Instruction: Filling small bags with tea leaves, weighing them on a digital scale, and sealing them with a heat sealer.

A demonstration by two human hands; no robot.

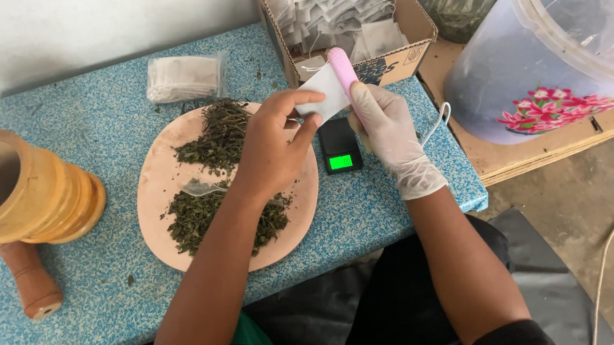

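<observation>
The person sits at a blue speckled table (85, 131). The bare left hand (272, 150) pinches the lower edge of a small white paper bag (324, 91) between thumb and fingers, holding it up over the middle of the table. The right hand (392, 136), in a thin white glove, is closed around a pink tool (343, 69) whose tip lies against the bag's right edge; a white cord (437, 122) loops out at the hand's 3 o'clock. Just below the bag, at 6 o'clock, sits a little black scale (339, 146) with a lit green screen. At 9 o'clock of the scale is a round pinkish plate (158, 184) heaped with dried green leaves (213, 140). A wooden mortar (27, 191) stands at the far left, its pestle (31, 282) below it. At 12 o'clock a cardboard box (412, 18) holds more white bags
</observation>
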